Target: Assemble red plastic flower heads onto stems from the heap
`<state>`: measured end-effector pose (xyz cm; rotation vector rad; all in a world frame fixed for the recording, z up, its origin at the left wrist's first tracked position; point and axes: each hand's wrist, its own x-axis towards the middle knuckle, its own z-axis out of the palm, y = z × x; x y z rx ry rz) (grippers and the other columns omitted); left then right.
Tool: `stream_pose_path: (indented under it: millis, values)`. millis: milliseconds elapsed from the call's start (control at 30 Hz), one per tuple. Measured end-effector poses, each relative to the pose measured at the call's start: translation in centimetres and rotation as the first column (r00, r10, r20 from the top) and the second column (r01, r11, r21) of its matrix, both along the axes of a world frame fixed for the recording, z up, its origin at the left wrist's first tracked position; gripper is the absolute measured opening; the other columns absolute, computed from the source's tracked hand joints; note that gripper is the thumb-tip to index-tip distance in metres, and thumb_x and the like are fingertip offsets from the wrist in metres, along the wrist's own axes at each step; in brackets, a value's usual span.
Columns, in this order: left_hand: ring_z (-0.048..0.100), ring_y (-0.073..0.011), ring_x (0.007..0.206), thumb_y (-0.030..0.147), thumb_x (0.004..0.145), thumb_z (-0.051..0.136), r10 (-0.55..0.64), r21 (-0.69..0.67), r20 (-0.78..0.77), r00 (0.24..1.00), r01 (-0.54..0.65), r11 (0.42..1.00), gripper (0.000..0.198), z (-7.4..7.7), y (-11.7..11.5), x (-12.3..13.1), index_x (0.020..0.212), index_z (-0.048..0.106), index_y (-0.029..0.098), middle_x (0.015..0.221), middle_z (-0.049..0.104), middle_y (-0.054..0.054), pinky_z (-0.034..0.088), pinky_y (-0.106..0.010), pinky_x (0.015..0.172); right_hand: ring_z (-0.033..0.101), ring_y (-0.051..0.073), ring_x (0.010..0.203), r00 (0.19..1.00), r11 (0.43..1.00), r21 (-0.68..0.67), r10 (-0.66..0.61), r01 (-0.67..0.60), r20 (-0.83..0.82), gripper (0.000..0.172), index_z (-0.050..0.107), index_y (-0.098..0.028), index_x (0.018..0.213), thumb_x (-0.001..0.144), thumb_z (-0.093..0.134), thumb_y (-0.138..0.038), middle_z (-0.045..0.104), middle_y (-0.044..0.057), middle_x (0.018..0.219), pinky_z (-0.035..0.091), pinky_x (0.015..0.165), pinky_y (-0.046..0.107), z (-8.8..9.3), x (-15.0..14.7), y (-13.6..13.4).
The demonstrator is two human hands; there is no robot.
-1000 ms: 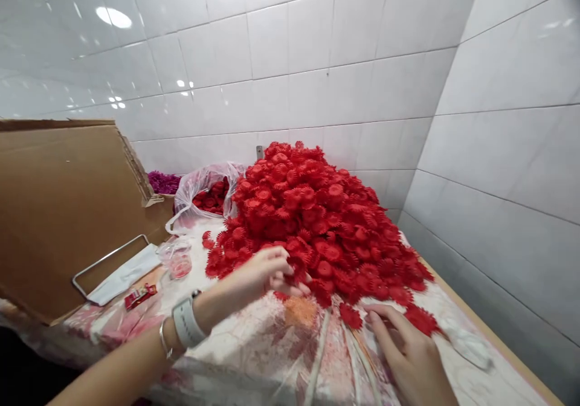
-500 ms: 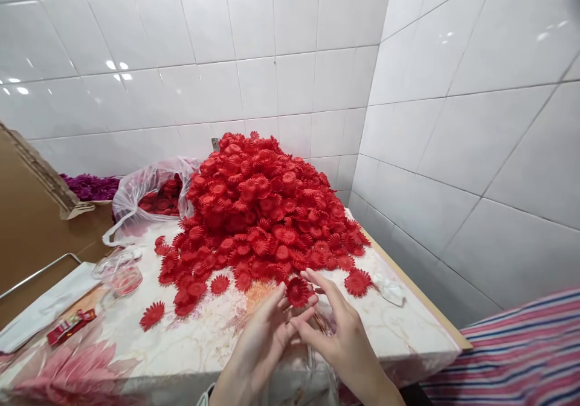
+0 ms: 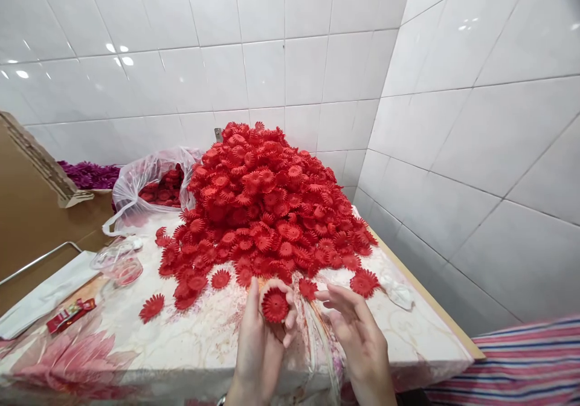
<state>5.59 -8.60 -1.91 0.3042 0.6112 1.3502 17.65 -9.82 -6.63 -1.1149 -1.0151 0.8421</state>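
Note:
In my left hand (image 3: 260,345) rests a red artificial flower head (image 3: 275,305), its darker cupped centre facing up and the fingers curled round it. To the right, apart from it, my right hand (image 3: 357,339) is held with its fingers loosely spread and nothing visible in them. A single red flower head (image 3: 308,289) lies on the table just beyond the gap between my hands. Behind both hands rises a large heap of red flower heads (image 3: 272,206). Pale thin strands (image 3: 319,333) lie on the tablecloth between my hands.
A clear plastic bag (image 3: 129,191) with darker red flowers stands left of the heap, near purple flowers (image 3: 90,174) and a cardboard box (image 3: 36,212). A clear plastic cup (image 3: 124,270) and a red wrapper (image 3: 71,315) lie at left. Tiled walls (image 3: 453,152) enclose the back and right.
My hands have moved apart. The flower head, earlier between both hands, now sits in my left hand further left, while my right hand has drawn away to the right.

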Motion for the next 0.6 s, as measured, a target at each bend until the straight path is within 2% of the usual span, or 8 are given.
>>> stream_pose_path:
  millis: [133, 233, 300, 367, 433, 533, 600]
  values:
    - [0.035, -0.0063, 0.034, 0.050, 0.087, 0.047, 0.103, -0.065, 0.022, 0.994, -0.101, 0.993, 0.060, 0.42, 0.20, 0.14, 0.040, 0.052, 0.014, 0.035, 0.040, 0.002, 0.031, -0.018, 0.036, 0.064, 0.023, 0.096, 0.999, 1.000, -0.017, -0.001, 0.000, -0.047, 0.034, 0.062, -0.024, 0.100, 0.080, 0.060, -0.051, 0.072, 0.007, 0.097, 0.050, 0.079, 0.033, -0.06, -0.07, -0.10]
    - [0.024, -0.0065, 0.028, 0.040, 0.093, 0.036, 0.216, -0.144, 0.049, 0.975, -0.207, 0.968, 0.069, 0.43, 0.21, 0.09, 0.028, 0.037, 0.019, 0.026, 0.023, 0.003, 0.025, -0.022, 0.034, 0.065, 0.023, 0.096, 0.997, 1.000, -0.020, 0.000, -0.002, -0.074, 0.034, 0.061, -0.024, 0.102, 0.080, 0.061, -0.051, 0.072, 0.007, 0.097, 0.050, 0.079, 0.033, -0.01, -0.06, -0.17]
    - [0.021, -0.0067, 0.027, 0.032, 0.094, 0.034, 0.278, -0.207, 0.068, 0.958, -0.259, 0.943, 0.069, 0.39, 0.19, -0.05, 0.026, 0.032, 0.021, 0.025, 0.020, 0.004, 0.023, -0.024, 0.034, 0.065, 0.023, 0.096, 0.997, 1.000, -0.014, -0.005, 0.004, -0.073, 0.034, 0.061, -0.023, 0.102, 0.080, 0.061, -0.049, 0.072, 0.007, 0.095, 0.050, 0.079, 0.033, 0.05, 0.00, -0.20]
    - [0.022, -0.0072, 0.028, 0.027, 0.095, 0.032, 0.285, -0.236, 0.101, 0.953, -0.255, 0.938, 0.067, 0.41, 0.19, -0.23, 0.027, 0.032, 0.021, 0.026, 0.020, 0.004, 0.023, -0.024, 0.035, 0.066, 0.024, 0.096, 0.998, 1.000, -0.004, -0.007, 0.007, -0.059, 0.032, 0.061, -0.022, 0.102, 0.082, 0.061, -0.048, 0.072, 0.008, 0.095, 0.050, 0.079, 0.033, 0.11, 0.07, -0.24]
    - [0.025, -0.0073, 0.029, 0.027, 0.096, 0.029, 0.225, -0.203, 0.131, 0.965, -0.196, 0.959, 0.067, 0.54, 0.25, -0.35, 0.030, 0.036, 0.019, 0.028, 0.023, 0.004, 0.024, -0.024, 0.035, 0.066, 0.024, 0.096, 0.999, 1.000, 0.003, -0.003, 0.004, -0.046, 0.029, 0.061, -0.023, 0.101, 0.083, 0.060, -0.045, 0.073, 0.007, 0.095, 0.051, 0.078, 0.033, 0.14, 0.13, -0.27]
    - [0.038, -0.0081, 0.036, 0.025, 0.097, 0.026, 0.125, -0.135, 0.116, 0.985, -0.109, 0.985, 0.063, 0.83, 0.32, -0.36, 0.041, 0.052, 0.015, 0.038, 0.041, 0.000, 0.034, -0.021, 0.040, 0.066, 0.024, 0.095, 0.999, 1.000, 0.012, -0.004, 0.004, -0.041, 0.026, 0.062, -0.023, 0.101, 0.084, 0.059, -0.043, 0.073, 0.007, 0.095, 0.051, 0.078, 0.033, 0.10, 0.19, -0.29]
    - [0.051, -0.0101, 0.047, 0.022, 0.097, 0.028, 0.133, -0.145, 0.075, 0.988, -0.121, 0.982, 0.058, 0.96, 0.32, -0.30, 0.048, 0.058, 0.012, 0.053, 0.055, -0.004, 0.042, -0.022, 0.047, 0.066, 0.024, 0.095, 0.999, 1.000, 0.017, -0.009, 0.010, -0.039, 0.026, 0.062, -0.023, 0.100, 0.083, 0.060, -0.042, 0.073, 0.008, 0.094, 0.052, 0.078, 0.033, 0.05, 0.22, -0.30]
